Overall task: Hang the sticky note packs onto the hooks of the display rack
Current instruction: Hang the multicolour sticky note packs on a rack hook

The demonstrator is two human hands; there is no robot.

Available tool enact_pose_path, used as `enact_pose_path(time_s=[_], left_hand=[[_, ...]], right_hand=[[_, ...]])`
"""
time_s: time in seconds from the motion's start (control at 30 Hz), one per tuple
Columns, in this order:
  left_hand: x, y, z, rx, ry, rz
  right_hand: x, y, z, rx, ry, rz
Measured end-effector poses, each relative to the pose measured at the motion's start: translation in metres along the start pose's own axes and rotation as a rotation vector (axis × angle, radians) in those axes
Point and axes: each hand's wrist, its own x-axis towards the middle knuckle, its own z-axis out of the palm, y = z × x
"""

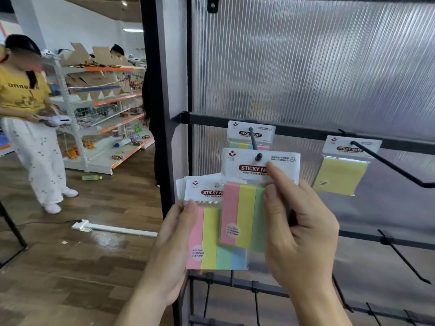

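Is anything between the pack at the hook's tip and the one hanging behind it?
Only a bare stretch of the hook, in the head view. The right hand holds the front pack at its tip; the back pack hangs further in.

The scene was evenly and brightly lit from ceiling lights (pixel 132 30) at the far end. Pale glare lay on the wooden floor (pixel 107 241) and soft sheen ran down the ribbed translucent panel (pixel 317 67). Wide-angle bending curved the rack frame (pixel 150 90) near the edges. Fine print on the packs was blurred; shadows were faint.
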Motion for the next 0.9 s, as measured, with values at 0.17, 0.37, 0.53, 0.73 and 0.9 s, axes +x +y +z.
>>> enact_pose_path(time_s=[0.17, 0.37, 0.53, 0.73, 0.9], left_hand=[[0.0, -0.003, -0.008, 0.042, 0.021, 0.007], [-0.001, -0.006, -0.018, 0.091, 0.069, 0.056], [-0.003, -0.007, -0.02, 0.073, 0.059, 0.042], [-0.001, -0.006, -0.017, 0.064, 0.033, 0.043], [0.0, -0.005, -0.013, 0.048, 0.016, 0.062]], right_hand=[[0.009, 0.014, 0.009, -0.042, -0.036, 0.103], [0.035, 0.043, 0.024, -0.076, -0.137, 0.26], [0.051, 0.067, 0.038, -0.194, -0.293, 0.341], [0.054, 0.082, 0.039, -0.236, -0.394, 0.457], [0.033, 0.054, 0.021, -0.267, -0.232, 0.484]])
